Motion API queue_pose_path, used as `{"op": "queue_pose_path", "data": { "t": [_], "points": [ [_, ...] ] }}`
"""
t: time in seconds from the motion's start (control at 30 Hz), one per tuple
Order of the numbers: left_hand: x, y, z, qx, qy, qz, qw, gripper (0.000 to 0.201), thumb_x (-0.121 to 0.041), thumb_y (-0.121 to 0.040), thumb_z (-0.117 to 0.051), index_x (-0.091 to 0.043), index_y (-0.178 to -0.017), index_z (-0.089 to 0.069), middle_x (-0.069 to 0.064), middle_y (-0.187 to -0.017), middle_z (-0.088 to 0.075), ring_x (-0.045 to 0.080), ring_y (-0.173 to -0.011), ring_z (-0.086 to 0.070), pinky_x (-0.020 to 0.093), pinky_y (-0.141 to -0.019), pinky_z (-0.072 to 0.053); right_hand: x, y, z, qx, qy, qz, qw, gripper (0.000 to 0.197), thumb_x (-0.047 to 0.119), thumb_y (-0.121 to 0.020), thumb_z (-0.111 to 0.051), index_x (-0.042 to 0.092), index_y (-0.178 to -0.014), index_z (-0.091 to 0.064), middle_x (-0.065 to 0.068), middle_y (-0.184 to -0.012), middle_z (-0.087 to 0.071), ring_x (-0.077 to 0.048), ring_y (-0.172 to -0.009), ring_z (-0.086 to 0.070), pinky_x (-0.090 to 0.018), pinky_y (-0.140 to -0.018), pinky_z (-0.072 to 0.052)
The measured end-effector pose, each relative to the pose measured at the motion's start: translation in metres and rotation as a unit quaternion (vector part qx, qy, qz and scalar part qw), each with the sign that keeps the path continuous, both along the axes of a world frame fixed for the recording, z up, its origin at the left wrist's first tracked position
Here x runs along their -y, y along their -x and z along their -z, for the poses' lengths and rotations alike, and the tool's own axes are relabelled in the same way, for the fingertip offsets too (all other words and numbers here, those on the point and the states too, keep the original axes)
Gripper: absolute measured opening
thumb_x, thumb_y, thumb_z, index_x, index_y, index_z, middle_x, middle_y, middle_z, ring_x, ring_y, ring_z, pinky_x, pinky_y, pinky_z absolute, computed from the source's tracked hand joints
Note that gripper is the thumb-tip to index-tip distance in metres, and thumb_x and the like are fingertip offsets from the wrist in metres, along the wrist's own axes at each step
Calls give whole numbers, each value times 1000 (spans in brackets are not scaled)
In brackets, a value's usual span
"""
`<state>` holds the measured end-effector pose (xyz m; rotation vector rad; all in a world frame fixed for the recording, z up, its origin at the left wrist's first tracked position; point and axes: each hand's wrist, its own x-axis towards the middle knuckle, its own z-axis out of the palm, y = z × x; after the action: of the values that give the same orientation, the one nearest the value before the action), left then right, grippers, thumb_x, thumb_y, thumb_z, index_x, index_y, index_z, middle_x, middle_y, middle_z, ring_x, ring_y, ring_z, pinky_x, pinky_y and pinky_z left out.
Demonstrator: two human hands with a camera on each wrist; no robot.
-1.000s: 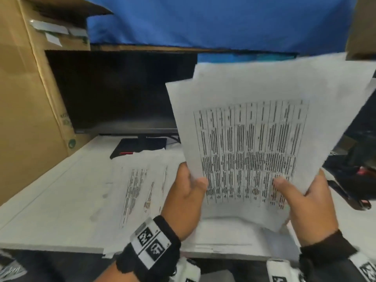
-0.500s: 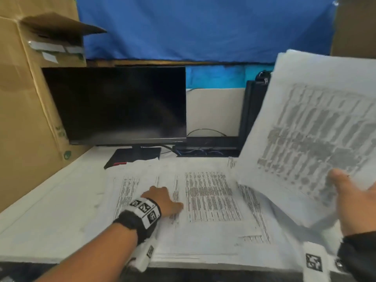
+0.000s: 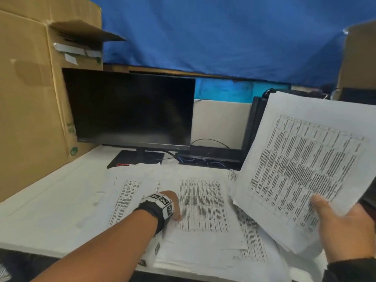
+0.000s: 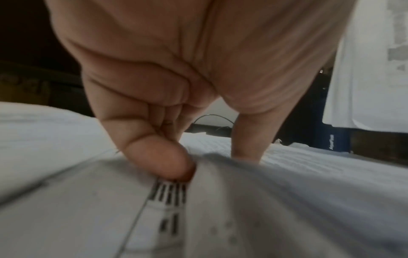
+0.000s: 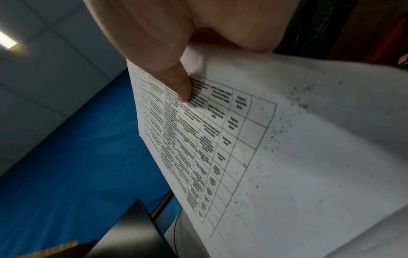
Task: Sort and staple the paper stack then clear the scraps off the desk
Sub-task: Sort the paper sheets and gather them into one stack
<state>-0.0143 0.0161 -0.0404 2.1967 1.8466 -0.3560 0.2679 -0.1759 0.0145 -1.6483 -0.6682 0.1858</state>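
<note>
- We find the right hand raised at the right of the counter, thumb on the printed face and fingers behind, gripping a bundle of sheets clear of the surface.
- We find the left hand down on the loose sheets spread over the counter. The left wrist view shows the thumb and a fingertip pinching up a ridge in the top sheet.
- No stapler and no scraps are visible to us.
- Our judgement: sorting is under way; stapling and clearing are not yet begun.
- Risk: the raised bundle is held near one edge only, so it may sag and shed sheets.
- Risk: the pinch may crease the top sheet or drag its neighbours, since the sheets overlap.
- Risk: sheets overhang the near counter edge and may slide off.
- The monitor stands behind the sheets.
</note>
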Motion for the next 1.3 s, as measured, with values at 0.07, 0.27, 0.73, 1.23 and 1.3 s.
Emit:
{"op": "queue_pose_path", "data": {
  "t": [0.07, 0.27, 0.73, 1.23, 1.3],
  "points": [
    [-2, 4, 1, 15, 20, -24, 999, 58, -44, -85, -73, -6, -127, -61, 10, -119, -66, 27, -115, -64, 34, -96, -53, -1, 2, 3, 18, 10, 1, 1000, 38, 41, -88, -66, 26, -122, -62, -1, -121, -69, -33, -111, -63, -58, -98, -46],
    [7, 28, 1, 183, 6, -99, 978, 49, -35, -86, -71, -9, -125, -59, 7, -123, -65, 23, -105, -64, 30, -88, -53, -1, -2, 6, 39, -11, -17, 999, 27, 36, -89, -66, 30, -115, -64, -2, -122, -68, -31, -110, -62, -55, -99, -46],
    [91, 138, -51, 782, -12, -133, 609, 42, -2, -87, -63, -9, -128, -58, 16, -118, -72, 39, -107, -70, 56, -98, -49, 2, 30, 1, -43, -105, -88, 990, 28, 21, -92, -66, 25, -120, -65, 6, -111, -72, -21, -104, -68, -43, -94, -51],
    [105, 110, -18, 777, 148, -161, 590, 32, 0, -94, -58, -6, -124, -67, 19, -121, -71, 37, -111, -68, 54, -101, -49, -13, 152, 19, -123, -26, -380, 916, 26, 31, -93, -64, 9, -106, -70, -9, -94, -76, -31, -96, -71, -40, -73, -61],
    [104, 111, -27, 761, 36, -152, 629, 30, -2, -96, -59, -22, -111, -74, 5, -113, -76, 23, -106, -72, 46, -98, -52, -15, 156, 10, -92, -32, -366, 925, 37, 41, -101, -42, 18, -113, -68, 9, -89, -76, -10, -93, -71, -21, -69, -56]
  ]
}}
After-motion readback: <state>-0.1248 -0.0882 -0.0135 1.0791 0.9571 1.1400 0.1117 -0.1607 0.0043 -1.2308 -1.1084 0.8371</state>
